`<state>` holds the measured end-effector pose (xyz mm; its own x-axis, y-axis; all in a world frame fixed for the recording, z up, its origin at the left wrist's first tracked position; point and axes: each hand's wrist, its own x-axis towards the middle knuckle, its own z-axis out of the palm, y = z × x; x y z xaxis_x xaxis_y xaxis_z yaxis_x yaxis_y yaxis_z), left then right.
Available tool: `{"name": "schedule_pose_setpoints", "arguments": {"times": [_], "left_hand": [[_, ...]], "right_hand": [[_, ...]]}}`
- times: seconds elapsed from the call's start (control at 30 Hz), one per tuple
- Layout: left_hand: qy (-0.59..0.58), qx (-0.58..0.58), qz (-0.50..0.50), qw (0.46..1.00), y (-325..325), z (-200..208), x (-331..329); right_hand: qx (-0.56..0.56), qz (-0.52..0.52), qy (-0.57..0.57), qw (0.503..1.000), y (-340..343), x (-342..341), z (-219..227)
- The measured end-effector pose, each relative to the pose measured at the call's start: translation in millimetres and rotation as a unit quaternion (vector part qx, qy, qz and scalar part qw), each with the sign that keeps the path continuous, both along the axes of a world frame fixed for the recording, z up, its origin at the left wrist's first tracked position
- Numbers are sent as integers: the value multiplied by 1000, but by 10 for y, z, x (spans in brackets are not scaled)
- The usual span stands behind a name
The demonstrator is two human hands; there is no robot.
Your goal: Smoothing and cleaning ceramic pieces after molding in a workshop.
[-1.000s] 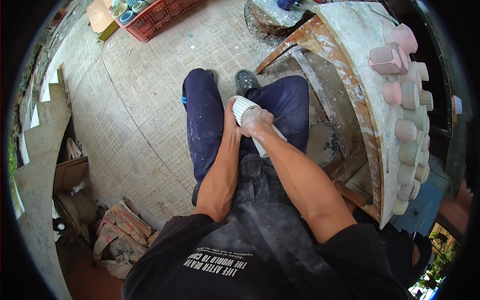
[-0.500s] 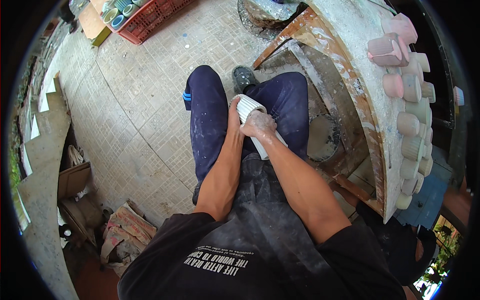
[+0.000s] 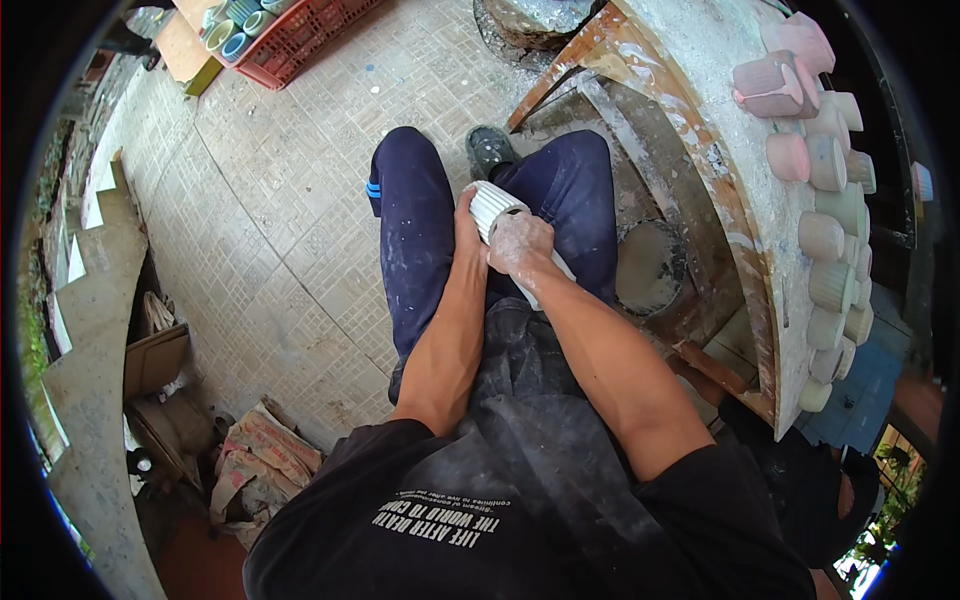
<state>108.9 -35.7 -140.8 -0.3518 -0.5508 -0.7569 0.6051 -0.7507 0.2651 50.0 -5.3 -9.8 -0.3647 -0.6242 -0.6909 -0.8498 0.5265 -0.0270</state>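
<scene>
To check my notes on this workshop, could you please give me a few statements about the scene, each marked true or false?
1. The left hand grips a white ribbed piece by its side. True.
2. The right hand rests on the worktable. False: it is at the lower end of the white ribbed piece.
3. Pink-tinted pots stand among others on the worktable. True.
4. The red crate is on the worktable. False: it stands on the tiled floor, at the top left of the view.
5. The person's trousers are dark blue. True.
</scene>
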Motion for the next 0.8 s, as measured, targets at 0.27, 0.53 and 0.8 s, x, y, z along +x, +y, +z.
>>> {"name": "schedule_pose_setpoints", "arguments": {"times": [0.27, 0.53, 0.8], "left_hand": [[33, 14, 54, 998, -78, 232, 56], [43, 26, 64, 997, -19, -12, 10], [73, 32, 42, 996, 8, -138, -22]], "right_hand": [[-25, -14, -26, 999, -170, -82, -127], [87, -9, -24, 996, -274, -63, -1], [121, 48, -13, 991, -273, -66, -39]]}}
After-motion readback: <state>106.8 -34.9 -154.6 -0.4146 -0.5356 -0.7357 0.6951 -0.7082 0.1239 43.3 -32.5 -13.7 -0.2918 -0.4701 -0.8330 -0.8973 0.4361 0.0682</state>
